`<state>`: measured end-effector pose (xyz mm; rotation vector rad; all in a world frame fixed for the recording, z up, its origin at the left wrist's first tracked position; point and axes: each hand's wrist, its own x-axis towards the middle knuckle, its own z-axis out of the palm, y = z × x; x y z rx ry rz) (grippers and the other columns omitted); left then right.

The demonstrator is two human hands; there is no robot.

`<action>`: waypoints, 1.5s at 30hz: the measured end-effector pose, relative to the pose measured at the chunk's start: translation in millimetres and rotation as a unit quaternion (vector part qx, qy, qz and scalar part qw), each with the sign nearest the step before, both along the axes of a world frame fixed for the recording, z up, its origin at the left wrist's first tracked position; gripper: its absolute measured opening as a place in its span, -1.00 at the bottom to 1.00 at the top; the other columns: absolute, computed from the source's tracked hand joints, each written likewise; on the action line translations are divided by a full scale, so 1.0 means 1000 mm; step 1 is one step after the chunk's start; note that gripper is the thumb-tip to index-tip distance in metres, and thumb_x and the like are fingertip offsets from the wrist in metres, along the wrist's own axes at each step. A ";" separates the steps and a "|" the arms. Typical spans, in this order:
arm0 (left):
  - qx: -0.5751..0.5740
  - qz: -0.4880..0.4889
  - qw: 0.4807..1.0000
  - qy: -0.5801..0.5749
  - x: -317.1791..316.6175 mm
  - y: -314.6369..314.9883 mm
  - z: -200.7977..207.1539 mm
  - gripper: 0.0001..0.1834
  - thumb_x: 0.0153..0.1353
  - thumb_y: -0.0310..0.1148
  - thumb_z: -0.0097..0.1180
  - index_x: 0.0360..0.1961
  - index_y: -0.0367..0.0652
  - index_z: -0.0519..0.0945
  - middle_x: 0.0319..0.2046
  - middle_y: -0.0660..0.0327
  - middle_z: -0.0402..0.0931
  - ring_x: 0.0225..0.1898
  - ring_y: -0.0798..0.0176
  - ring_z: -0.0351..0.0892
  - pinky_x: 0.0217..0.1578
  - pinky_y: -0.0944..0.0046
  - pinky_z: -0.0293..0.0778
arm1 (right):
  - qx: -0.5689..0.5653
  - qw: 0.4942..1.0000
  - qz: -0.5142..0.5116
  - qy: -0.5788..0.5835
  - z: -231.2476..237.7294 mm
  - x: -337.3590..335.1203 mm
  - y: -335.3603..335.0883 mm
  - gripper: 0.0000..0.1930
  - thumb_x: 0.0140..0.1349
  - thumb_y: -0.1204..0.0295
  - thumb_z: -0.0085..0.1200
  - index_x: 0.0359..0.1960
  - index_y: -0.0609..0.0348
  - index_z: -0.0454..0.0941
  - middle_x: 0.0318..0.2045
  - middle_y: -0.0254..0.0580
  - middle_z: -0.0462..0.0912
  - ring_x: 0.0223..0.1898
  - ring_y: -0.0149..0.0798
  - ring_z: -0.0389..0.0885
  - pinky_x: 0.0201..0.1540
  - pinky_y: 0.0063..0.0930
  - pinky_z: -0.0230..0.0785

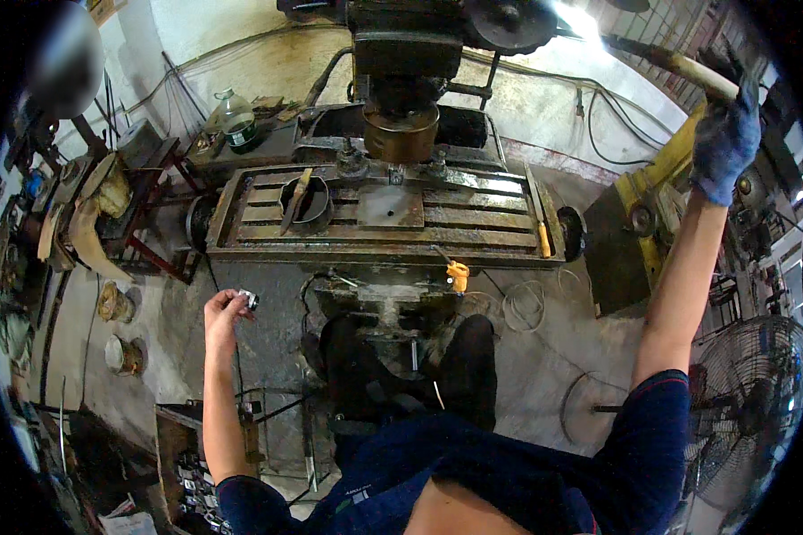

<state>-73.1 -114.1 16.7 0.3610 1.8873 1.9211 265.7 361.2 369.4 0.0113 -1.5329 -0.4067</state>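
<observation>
My bare left hand is out at the left, fingers pinched on a small metal part. The part is silvery with a dark area; its exact kind is too small to make out. High at the right, my right hand wears a blue-grey glove and closes round the pale end of a long bar handle. Between my arms stands a milling machine, its slotted table wet and oily. A square plate with a hole lies mid-table under the brass-coloured cutter head.
A metal pot with a brush across it sits on the table's left. An orange-handled tool lies at its right end. An orange air gun hangs in front. A fan stands right; a parts box lower left.
</observation>
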 end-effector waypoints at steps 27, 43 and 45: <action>-0.004 0.052 0.999 0.015 0.008 -0.066 -0.018 -0.98 0.06 -0.56 0.05 -0.47 -0.30 0.48 -0.57 0.25 0.45 -0.59 0.38 0.44 -0.53 0.34 0.40 | -0.547 0.817 0.074 -0.168 -0.370 -0.050 -0.096 -0.45 -0.06 0.08 0.21 -0.16 0.26 0.40 -0.40 -0.05 0.59 -0.34 -0.03 0.57 -0.26 -0.30 0.38; -0.023 -0.026 0.999 0.037 0.040 -0.010 0.008 -0.95 0.05 -0.54 0.07 -0.50 -0.32 0.50 -0.57 0.22 0.48 -0.59 0.36 0.46 -0.54 0.31 0.42 | -0.471 0.604 -0.171 -0.620 -0.280 -0.152 -0.079 -0.58 -0.02 0.03 0.00 -0.33 0.12 0.60 -0.33 -0.03 0.62 -0.26 -0.04 0.59 -0.22 -0.22 0.42; -0.023 -0.045 0.998 0.025 0.043 -0.004 0.006 -0.95 0.05 -0.54 0.07 -0.50 -0.31 0.49 -0.57 0.20 0.48 -0.60 0.35 0.46 -0.54 0.30 0.42 | -0.471 0.594 -0.155 -0.633 -0.275 -0.147 -0.087 -0.56 -0.01 0.02 -0.01 -0.34 0.14 0.60 -0.33 -0.02 0.62 -0.26 -0.04 0.59 -0.22 -0.23 0.41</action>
